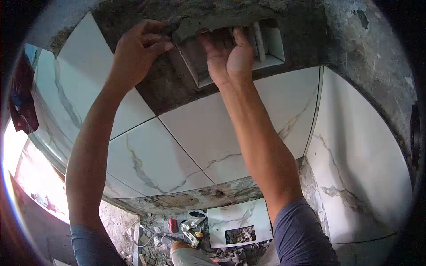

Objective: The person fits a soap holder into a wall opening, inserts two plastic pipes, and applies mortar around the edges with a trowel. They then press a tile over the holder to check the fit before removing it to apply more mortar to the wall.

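Observation:
A box-shaped niche with pale tile edges is set in the dark, bare part of the wall. Wet-looking grey mortar runs along its upper edge. At the niche's upper left corner is my left hand, its fingers and thumb bent together by a dark lump of mortar; whatever they grip is not clear. My right hand reaches up into the niche, palm showing and fingers apart, with the fingertips partly hidden under the top edge. To its right stands a light upright strip inside the niche.
White marbled tiles cover the wall below, and more tiles line the right wall. On the rubble-strewn floor lie a tile with a rectangular cut-out, a red object and a power tool with a cord.

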